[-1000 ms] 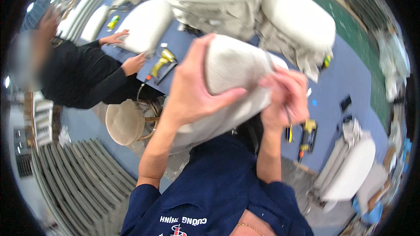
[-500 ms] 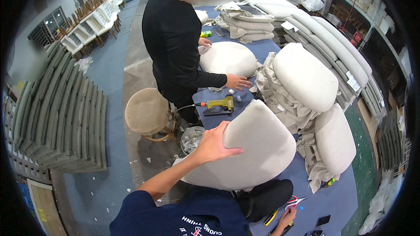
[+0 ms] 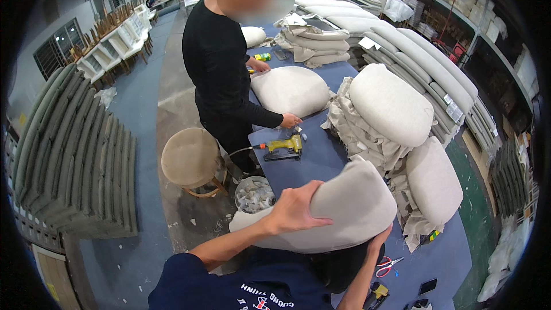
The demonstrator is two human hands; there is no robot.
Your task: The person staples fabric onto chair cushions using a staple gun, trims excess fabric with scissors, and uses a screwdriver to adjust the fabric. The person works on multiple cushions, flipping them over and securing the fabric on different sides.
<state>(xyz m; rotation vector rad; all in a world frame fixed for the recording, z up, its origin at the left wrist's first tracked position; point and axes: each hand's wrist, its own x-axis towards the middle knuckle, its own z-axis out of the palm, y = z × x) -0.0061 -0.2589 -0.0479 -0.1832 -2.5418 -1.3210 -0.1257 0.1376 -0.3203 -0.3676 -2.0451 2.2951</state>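
A light beige padded seat cushion (image 3: pixel 350 212) is tilted up on my lap at the table's edge. My left hand (image 3: pixel 295 209) grips it over its left upper edge, thumb spread across the fabric. My right hand (image 3: pixel 377 240) is at the cushion's lower right edge, its fingers partly hidden behind it. Near my right forearm lie red-handled scissors (image 3: pixel 387 267) and a yellow-and-black tool (image 3: pixel 377 293), partly seen. Beyond the cushion, a yellow staple gun (image 3: pixel 286 146) with an orange hose fitting rests on the blue table (image 3: pixel 321 143).
Across the table a person in black (image 3: pixel 229 74) handles another cushion (image 3: pixel 290 89). Fabric-draped cushions (image 3: pixel 393 103) are piled at right. A stool (image 3: pixel 192 158), a bucket of scraps (image 3: pixel 254 195) and a tall stack of grey pads (image 3: pixel 74 155) stand left. A phone (image 3: pixel 427 286) lies lower right.
My right hand has come up from beside the scissors to the cushion's right edge. The cushion has tipped, its top now lower. The other person's near hand has drawn back slightly.
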